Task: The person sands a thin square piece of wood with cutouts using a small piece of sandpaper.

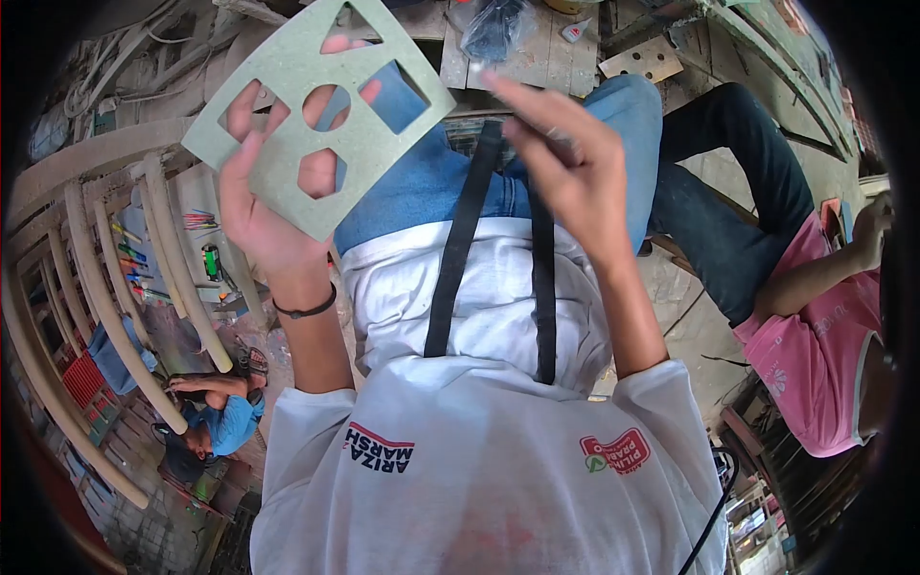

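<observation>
My left hand (273,196) is closed on a flat grey-green board (287,81), its fingers behind it and the thumb at its lower left edge. The tilted board has a round hole in the middle and several cutouts of other shapes around it; fingers show through some of them. To the board's right, my right hand (570,158) is raised over my lap, touching nothing I can make out. Its index finger points up and left, the thumb is apart from it, and the other fingers are partly curled or hidden.
Ahead is a wooden surface (565,62) with a clear plastic bag (494,34) and a small white bottle (575,31). A person in a pink shirt (805,355) sits close on the right. Curved wooden bars (86,249) and a person in blue (233,425) are at left.
</observation>
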Demonstrator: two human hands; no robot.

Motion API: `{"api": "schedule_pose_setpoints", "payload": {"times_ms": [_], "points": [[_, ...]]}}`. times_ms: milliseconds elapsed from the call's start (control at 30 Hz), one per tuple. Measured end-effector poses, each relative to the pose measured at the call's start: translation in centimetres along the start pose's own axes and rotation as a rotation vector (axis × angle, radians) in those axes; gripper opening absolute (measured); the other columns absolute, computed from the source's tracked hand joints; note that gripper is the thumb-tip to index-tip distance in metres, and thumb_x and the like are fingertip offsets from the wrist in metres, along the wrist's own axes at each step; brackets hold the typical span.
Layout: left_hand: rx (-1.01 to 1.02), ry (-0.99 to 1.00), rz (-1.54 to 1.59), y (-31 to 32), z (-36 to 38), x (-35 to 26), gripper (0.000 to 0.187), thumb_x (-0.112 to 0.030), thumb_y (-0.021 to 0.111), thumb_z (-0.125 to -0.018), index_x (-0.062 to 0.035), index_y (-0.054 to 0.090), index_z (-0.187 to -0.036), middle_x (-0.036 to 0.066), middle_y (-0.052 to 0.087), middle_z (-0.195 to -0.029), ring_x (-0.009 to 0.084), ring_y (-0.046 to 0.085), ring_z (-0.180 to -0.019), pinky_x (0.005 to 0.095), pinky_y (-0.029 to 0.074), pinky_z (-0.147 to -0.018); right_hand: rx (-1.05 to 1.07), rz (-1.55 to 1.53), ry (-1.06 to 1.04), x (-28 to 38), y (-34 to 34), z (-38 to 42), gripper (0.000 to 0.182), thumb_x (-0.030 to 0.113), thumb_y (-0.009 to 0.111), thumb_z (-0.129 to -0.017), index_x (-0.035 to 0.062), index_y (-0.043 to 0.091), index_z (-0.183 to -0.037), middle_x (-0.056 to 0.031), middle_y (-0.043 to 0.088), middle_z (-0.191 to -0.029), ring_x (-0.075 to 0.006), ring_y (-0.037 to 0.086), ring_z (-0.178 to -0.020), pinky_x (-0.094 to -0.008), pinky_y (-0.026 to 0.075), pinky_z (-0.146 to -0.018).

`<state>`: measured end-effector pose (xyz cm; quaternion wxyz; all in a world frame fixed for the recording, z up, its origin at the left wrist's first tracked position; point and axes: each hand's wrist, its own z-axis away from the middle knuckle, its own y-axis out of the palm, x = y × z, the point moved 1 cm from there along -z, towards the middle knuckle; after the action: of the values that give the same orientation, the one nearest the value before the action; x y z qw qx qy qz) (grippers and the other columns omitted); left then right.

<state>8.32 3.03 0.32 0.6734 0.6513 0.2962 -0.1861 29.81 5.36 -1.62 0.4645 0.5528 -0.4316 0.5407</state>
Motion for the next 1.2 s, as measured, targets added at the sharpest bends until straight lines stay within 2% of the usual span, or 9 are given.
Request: {"api": "schedule_pose_setpoints", "payload": {"times_ms": [67,100,267,333,667,733,900,1033,1200], "points": [[-0.12,0.032,-0.19,2.6,0.2,0.7,0.05,-0.02,0.034,-0.091,-0.0021,0.029,-0.138,0.036,0.031,-0.141,0.0476,0.037,-0.13,0.0645,0.032,-0.105,0.187,0.511,-0.275,1.6,0.7,0.9,0.057,-0.011,0.057,-0.074,0.0133,0.064,-0.125,-0.0035,0.05,-0.073,-0.0142,0.047,-0.064,-0.0308,0.044,-0.057],[-0.228,0.075,-0.382,3.4,0.2,0.9,0.051,-0.02,0.034,-0.091,-0.0009,0.028,-0.138,0.036,0.034,-0.139,0.0467,0.041,-0.127,0.0634,0.037,-0.103,0.149,0.571,-0.327,0.8,1.7,1.3,0.067,-0.011,0.058,-0.066,0.0184,0.064,-0.126,-0.0087,0.048,-0.072,-0.0188,0.049,-0.062,-0.033,0.045,-0.059],[-0.213,0.07,-0.49,3.4,0.6,0.7,0.05,-0.02,0.034,-0.09,0.0015,0.026,-0.135,0.034,0.042,-0.133,0.0439,0.047,-0.123,0.0571,0.046,-0.098,0.171,0.586,-0.306,-0.5,3.0,1.7,0.065,-0.013,0.058,-0.067,0.0165,0.063,-0.125,-0.0104,0.047,-0.075,-0.0246,0.049,-0.061,-0.0341,0.046,-0.059],[-0.205,0.062,-0.469,3.3,0.7,0.5,0.051,-0.021,0.034,-0.09,0.0019,0.026,-0.135,0.034,0.043,-0.132,0.0433,0.048,-0.122,0.0556,0.047,-0.098,0.187,0.675,-0.326,-1.4,2.2,0.7,0.055,0.002,0.071,-0.07,0.0174,0.064,-0.122,-0.012,0.054,-0.079,-0.0301,0.06,-0.065,-0.0399,0.05,-0.057],[-0.284,0.045,-0.453,2.4,0.6,0.5,0.051,-0.022,0.039,-0.088,-0.0006,0.033,-0.134,0.029,0.048,-0.131,0.0383,0.054,-0.118,0.0494,0.05,-0.096,0.209,0.588,-0.356,-1.3,2.3,0.0,0.053,0.0,0.07,-0.071,0.0184,0.065,-0.12,-0.0102,0.054,-0.077,-0.0299,0.059,-0.066,-0.0401,0.049,-0.058],[-0.301,0.026,-0.455,2.0,0.6,0.2,0.051,-0.022,0.039,-0.088,-0.0007,0.035,-0.134,0.028,0.048,-0.131,0.0374,0.054,-0.118,0.0484,0.05,-0.096,0.255,0.538,-0.335,-0.8,2.8,0.9,0.063,-0.015,0.058,-0.067,0.0154,0.065,-0.122,-0.0111,0.049,-0.074,-0.026,0.05,-0.063,-0.0339,0.045,-0.059],[-0.262,-0.203,-0.364,2.0,0.8,-1.5,0.052,-0.02,0.041,-0.088,0.0008,0.036,-0.135,0.027,0.049,-0.131,0.0378,0.053,-0.12,0.0486,0.049,-0.097,0.373,0.848,-0.433,0.4,0.8,-0.6,0.047,0.005,0.07,-0.07,0.0255,0.07,-0.112,-0.0057,0.053,-0.076,-0.0249,0.059,-0.064,-0.0383,0.047,-0.053],[-0.283,-0.204,-0.427,2.2,0.2,-2.4,0.052,-0.02,0.041,-0.088,0.0014,0.036,-0.134,0.028,0.048,-0.131,0.04,0.055,-0.117,0.0498,0.05,-0.096,0.383,0.819,-0.513,0.9,0.6,-1.2,0.057,-0.001,0.07,-0.068,0.0259,0.067,-0.118,-0.0064,0.047,-0.074,-0.0239,0.053,-0.063,-0.0376,0.044,-0.056],[-0.239,-0.401,-0.362,1.0,0.0,-2.9,0.051,-0.02,0.041,-0.088,0.0027,0.035,-0.133,0.03,0.049,-0.129,0.0432,0.059,-0.108,0.0511,0.051,-0.094,0.485,0.838,-0.564,0.8,0.1,-1.3,0.041,0.009,0.07,-0.073,0.0223,0.07,-0.112,-0.0055,0.056,-0.078,-0.0234,0.061,-0.066,-0.0367,0.047,-0.05]]}}
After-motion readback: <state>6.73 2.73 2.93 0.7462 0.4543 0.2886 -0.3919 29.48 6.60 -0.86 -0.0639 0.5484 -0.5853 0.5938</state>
